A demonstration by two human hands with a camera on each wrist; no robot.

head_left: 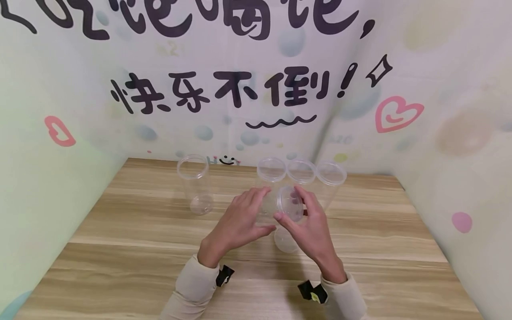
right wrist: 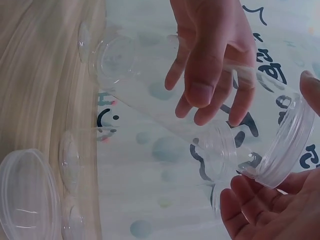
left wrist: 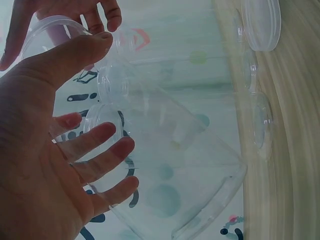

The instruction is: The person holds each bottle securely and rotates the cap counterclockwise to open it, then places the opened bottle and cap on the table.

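While the left hand [head_left: 239, 218] cups a tilted jar [left wrist: 170, 130], the right hand [head_left: 310, 229] grips its rim [right wrist: 291, 152] — fingers bent.

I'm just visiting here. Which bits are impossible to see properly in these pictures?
Head view: lower parts of the row of three jars, partly behind the left hand, right hand and held jar.
Head view: tops of the upper wall lettering, cut off by the top edge.
Left wrist view: part of the lid on the table, cut off by the top edge.
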